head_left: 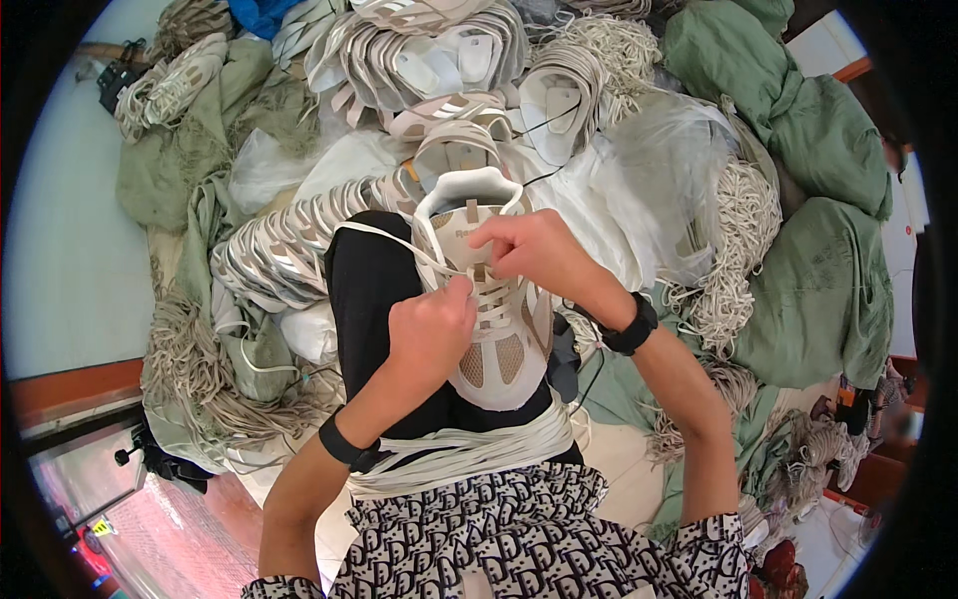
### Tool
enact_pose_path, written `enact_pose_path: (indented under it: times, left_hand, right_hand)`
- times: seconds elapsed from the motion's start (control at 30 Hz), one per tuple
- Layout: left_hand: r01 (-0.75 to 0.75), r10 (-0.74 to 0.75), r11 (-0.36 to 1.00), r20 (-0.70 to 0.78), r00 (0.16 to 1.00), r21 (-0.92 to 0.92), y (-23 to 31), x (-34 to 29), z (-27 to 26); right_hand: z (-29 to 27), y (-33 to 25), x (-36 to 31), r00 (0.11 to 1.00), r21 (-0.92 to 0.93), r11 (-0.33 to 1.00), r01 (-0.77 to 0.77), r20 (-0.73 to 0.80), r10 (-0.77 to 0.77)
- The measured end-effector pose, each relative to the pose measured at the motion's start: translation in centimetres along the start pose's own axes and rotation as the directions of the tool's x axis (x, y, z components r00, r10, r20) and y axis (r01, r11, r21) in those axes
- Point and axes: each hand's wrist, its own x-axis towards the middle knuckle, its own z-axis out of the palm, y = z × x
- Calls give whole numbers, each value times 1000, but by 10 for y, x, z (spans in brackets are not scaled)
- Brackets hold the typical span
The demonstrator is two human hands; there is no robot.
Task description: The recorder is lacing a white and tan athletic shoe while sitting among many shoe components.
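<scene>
Patterned shirt cloth lies nearest; ahead, the left hand is closed, apparently pinching a pale lace, while the right hand curls over the shoe, its hold unclear. Black-trousered legs prop the shoe toe-inward, presumably freeing both hands; spare laces cross the lap, likely within easy reach.

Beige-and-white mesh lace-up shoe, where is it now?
The shoe is at the head view's centre, between the person's left hand and right hand, over the black trousers.
</scene>
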Motion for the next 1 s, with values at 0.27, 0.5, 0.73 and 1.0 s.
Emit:
enact_pose_path:
  times: [0.27, 0.5, 0.73, 1.0]
  left_hand:
    - [-107, 102, 980, -40, 994, -166, 4, 7, -1]
    - [579, -303, 577, 508, 806, -575, -5, 18, -25]
    - [302, -108, 796, 367, 924, -524, -2, 17, -16]
    - [-302, 285, 945, 137, 949, 123, -34, 36, -25]
  right_hand:
    - [-24, 17, -16, 971, 487, 846, -217, 20, 237]
    - [-45, 2, -7, 996, 119, 991, -54, 80, 45]
    - [-54, 25, -10, 996, -189, 978, 93, 9, -93]
    - [-81, 31, -14, 949, -335, 920, 203, -166, -270]
